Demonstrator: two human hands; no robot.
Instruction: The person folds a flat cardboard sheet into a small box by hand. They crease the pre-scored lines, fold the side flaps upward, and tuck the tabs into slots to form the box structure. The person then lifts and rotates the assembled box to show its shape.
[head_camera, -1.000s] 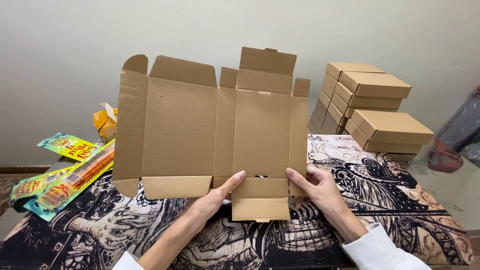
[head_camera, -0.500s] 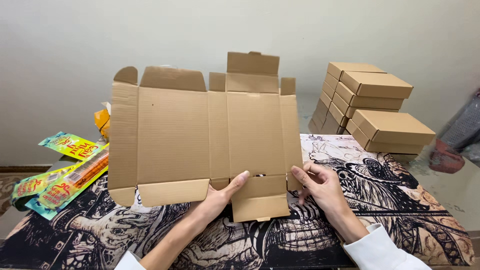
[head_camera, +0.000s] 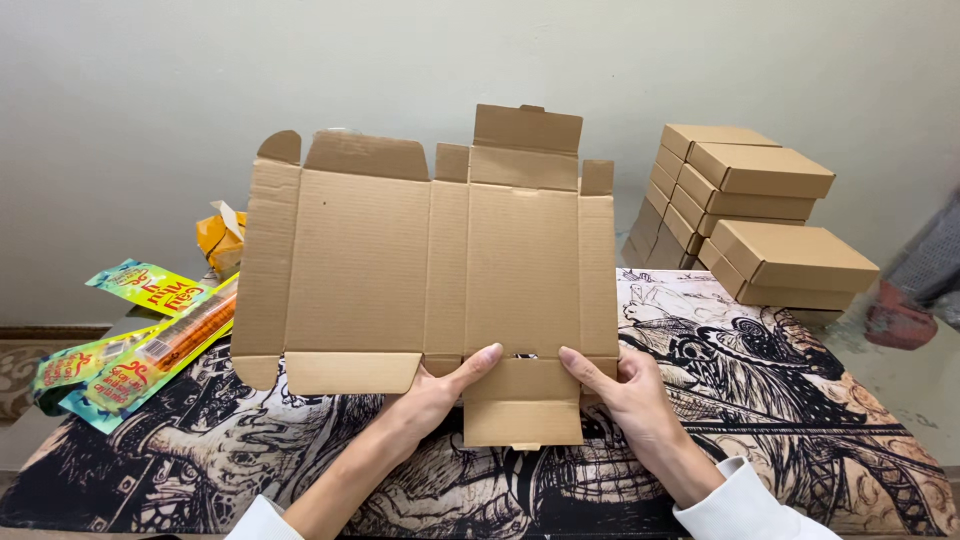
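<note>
Your left hand (head_camera: 432, 392) and right hand (head_camera: 628, 392) both pinch the flat cardboard box blank (head_camera: 430, 262) at its lower edge. You hold it upright above the patterned mat (head_camera: 800, 400).

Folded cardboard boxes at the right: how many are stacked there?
About 8 show, some possibly hidden: a leaning row of five boxes, top box, one beneath it, and a front box.
</note>
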